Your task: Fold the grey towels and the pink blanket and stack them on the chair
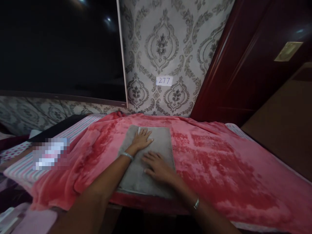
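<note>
A grey folded cloth (161, 144) lies flat on a red plush blanket (214, 162) that covers a table. My left hand (141, 139) rests palm down on the far part of the cloth, fingers stretched out. My right hand (157, 165) lies flat on the nearer part of the cloth, fingers spread and pointing left. Each wrist carries a thin bangle. Neither hand holds anything.
Patterned wallpaper with a small white label reading 277 (164, 80) rises behind the table. A dark screen (60, 48) fills the upper left. A dark red wooden door (243, 65) stands at the right. Striped fabric (21, 165) lies under the blanket at the left edge.
</note>
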